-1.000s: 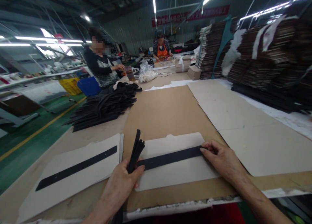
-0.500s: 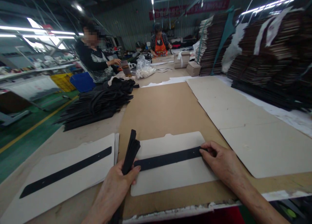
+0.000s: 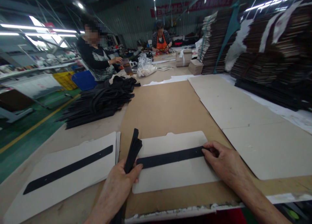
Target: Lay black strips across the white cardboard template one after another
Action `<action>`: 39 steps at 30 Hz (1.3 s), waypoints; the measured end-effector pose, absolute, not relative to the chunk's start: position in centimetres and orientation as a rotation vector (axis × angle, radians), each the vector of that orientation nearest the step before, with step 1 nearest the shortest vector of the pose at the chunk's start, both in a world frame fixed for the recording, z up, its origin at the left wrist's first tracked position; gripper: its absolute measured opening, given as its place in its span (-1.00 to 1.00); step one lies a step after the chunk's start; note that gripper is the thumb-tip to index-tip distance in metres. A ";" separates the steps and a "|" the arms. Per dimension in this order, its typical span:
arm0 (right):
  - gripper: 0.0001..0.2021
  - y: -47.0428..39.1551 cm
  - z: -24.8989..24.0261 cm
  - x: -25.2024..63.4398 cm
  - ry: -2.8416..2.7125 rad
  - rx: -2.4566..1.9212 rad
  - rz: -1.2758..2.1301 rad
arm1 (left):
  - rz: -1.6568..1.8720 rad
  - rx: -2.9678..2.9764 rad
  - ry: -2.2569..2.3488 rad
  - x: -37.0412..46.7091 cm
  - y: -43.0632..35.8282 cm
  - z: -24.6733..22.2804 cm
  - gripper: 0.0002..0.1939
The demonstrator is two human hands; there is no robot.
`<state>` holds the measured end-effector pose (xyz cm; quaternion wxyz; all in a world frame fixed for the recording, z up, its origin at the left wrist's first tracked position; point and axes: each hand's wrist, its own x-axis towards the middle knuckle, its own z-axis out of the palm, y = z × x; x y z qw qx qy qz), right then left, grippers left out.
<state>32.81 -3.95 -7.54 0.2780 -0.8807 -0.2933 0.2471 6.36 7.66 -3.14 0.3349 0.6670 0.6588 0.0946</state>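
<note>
My left hand (image 3: pixel 116 188) grips a bundle of black strips (image 3: pixel 133 151) that sticks up and away from me. Its thumb presses the left end of a single black strip (image 3: pixel 170 157) lying across a pale card (image 3: pixel 170 175) in front of me. My right hand (image 3: pixel 223 164) holds down the right end of that strip with its fingertips. To the left lies a stack of pale cards (image 3: pixel 63 181) with another black strip (image 3: pixel 68 173) lying across the top one.
A heap of black strips (image 3: pixel 97 102) lies at mid left on the brown table (image 3: pixel 165 107). Grey boards (image 3: pixel 234 113) cover the right side, with tall dark stacks (image 3: pixel 268 52) behind. A person in black (image 3: pixel 97 60) and one in an orange apron (image 3: pixel 161 42) work farther off.
Both hands stay on the strip and card; the view has shifted slightly. The card sits a little lower and nearer to me than a second ago.
</note>
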 end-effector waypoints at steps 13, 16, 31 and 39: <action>-0.62 -4.1 -10.9 34.2 -0.997 -2.388 0.562 | 0.257 2.098 1.553 5.5 5.7 -1.3 -0.76; -0.62 -4.1 -10.8 34.2 -1.018 -2.371 0.614 | 0.186 2.232 1.548 5.9 6.5 -1.1 -0.80; -0.71 -3.9 -10.5 34.6 -0.923 -2.520 0.723 | 0.067 2.201 1.733 7.2 7.6 -2.8 -0.81; -0.64 -4.4 -12.8 35.3 -1.006 -2.549 0.637 | 0.104 2.220 1.716 7.1 7.7 -3.5 -0.83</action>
